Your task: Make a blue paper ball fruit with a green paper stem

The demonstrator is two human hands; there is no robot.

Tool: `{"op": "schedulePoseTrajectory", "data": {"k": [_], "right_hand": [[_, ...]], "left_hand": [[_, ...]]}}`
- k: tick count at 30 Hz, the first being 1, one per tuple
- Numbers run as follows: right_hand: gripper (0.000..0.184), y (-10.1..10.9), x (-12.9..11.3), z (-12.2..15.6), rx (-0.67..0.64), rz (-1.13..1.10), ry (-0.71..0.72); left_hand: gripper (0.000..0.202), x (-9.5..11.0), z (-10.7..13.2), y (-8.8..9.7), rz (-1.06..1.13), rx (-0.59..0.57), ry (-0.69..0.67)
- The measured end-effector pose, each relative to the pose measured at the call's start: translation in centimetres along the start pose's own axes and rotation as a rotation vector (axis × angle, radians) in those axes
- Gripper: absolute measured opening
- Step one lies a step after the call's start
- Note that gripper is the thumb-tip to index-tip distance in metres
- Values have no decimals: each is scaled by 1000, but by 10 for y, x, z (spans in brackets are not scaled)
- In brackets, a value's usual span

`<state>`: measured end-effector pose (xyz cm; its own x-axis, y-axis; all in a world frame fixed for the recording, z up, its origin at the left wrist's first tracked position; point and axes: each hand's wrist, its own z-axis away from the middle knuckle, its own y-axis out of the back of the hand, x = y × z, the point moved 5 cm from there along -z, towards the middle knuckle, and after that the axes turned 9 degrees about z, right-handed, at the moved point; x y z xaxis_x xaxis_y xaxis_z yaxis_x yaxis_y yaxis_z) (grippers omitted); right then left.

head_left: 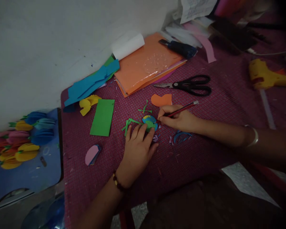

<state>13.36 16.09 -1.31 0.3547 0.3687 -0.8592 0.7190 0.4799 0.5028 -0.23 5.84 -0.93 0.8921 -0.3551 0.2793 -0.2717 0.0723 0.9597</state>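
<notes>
In the head view my right hand (pixel 178 118) grips a dark red pencil (pixel 184 108), its tip down at the edge of a small round blue paper piece (pixel 147 118). A green paper shape lies on that piece, partly under my fingers. My left hand (pixel 138 140) rests over it with fingers spread, pressing the paper to the table. Thin green paper strips (pixel 133 121) lie by its fingertips. Just beyond my right hand is an orange paper cutout (pixel 161 100). Black-handled scissors (pixel 193 85) lie farther back, blades pointing left.
The table has a maroon checked cloth (pixel 181 165). Around the work are a green paper rectangle (pixel 102 117), yellow paper pieces (pixel 87 105), blue sheets (pixel 92 79), an orange paper pack (pixel 145 63) and a yellow glue gun (pixel 262 74). Folded paper fruits (pixel 26 136) sit on a blue surface at left.
</notes>
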Motion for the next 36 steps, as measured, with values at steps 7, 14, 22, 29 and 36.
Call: {"op": "schedulePoseTrajectory", "data": {"k": [7, 14, 22, 29, 36], "right_hand": [[10, -3, -3, 0, -27, 0, -2], [10, -8, -3, -1, -56, 65, 39], [12, -3, 0, 0, -48, -43, -30], [9, -4, -4, 0, -80, 17, 40], [12, -2, 2, 0, -67, -45, -30]], "left_hand": [[45, 1, 1, 1, -26, 8, 56], [45, 2, 0, 3, -11, 21, 42], [44, 3, 2, 2, -58, 10, 44], [42, 7, 3, 2, -109, 33, 13], [41, 6, 1, 3, -106, 31, 10]]}}
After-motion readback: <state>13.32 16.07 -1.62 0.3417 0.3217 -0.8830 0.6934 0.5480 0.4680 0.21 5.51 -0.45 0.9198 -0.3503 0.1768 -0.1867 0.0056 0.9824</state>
